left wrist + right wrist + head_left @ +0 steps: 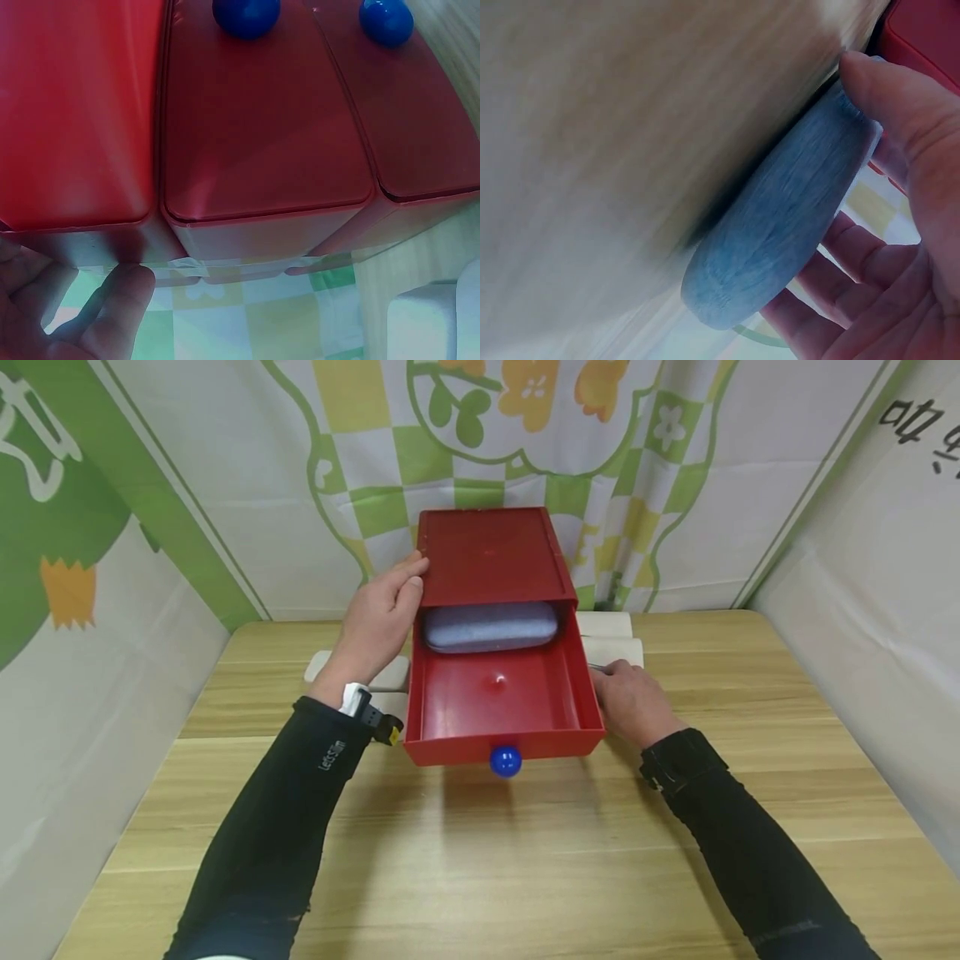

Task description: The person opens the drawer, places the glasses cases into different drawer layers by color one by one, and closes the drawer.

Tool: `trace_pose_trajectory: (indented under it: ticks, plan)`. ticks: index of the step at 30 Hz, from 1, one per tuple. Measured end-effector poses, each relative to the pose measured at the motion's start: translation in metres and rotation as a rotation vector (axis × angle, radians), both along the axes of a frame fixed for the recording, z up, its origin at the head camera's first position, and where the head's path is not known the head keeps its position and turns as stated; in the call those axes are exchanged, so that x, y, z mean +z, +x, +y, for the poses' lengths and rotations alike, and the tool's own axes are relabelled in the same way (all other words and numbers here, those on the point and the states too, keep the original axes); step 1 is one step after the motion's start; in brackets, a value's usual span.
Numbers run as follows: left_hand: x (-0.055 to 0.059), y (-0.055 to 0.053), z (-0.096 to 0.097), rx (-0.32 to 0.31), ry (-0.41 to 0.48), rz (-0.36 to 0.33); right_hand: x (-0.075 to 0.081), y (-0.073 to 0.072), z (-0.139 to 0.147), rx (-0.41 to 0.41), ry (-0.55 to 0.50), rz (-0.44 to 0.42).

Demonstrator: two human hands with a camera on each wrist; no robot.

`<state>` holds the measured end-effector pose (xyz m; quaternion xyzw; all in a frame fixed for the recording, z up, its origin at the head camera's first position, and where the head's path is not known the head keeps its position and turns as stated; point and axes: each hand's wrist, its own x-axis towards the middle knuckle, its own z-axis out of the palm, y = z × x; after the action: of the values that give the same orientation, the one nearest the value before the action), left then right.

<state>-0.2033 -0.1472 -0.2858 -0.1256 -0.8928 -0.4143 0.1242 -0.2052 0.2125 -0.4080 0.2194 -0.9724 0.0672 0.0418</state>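
A red drawer cabinet [487, 556] stands with its top drawer [450, 750] pulled out. Toward the back of that drawer lies a blue-grey oblong case [491, 628], resembling a glasses case. My left hand [378, 618] rests against the cabinet's upper left side, fingers mostly straight. Low beside the drawer's right wall is my right hand [636, 700]. In the right wrist view, it grips another blue-grey case [780, 217], fabric-like and rounded at the end, between thumb and fingers close to the wooden tabletop. From the head view, this case is almost wholly hidden.
White blocks [392, 675] lie left of the cabinet, and white objects [615, 652] lie behind my right hand. Blue knobs [246, 16] stick out from the lower drawers. A printed curtain [517, 460] hangs behind the wooden table [480, 877].
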Motion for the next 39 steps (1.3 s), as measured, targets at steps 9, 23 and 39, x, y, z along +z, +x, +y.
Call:
trace_pose_trajectory:
  ticks: [9,23,39]
  plan:
    - [-0.0006,0.0004,0.0,0.003,0.008,-0.002,-0.0007,0.0014,0.001,0.001,-0.025,-0.026]
    - [-0.0005,0.0008,0.0007,0.002,0.003,0.002,-0.0027,0.0009,0.0028,0.027,-0.038,0.006]
    - [-0.0008,0.0004,0.0009,0.004,-0.001,0.008,-0.0033,0.0056,0.0016,-0.01,-0.049,-0.007]
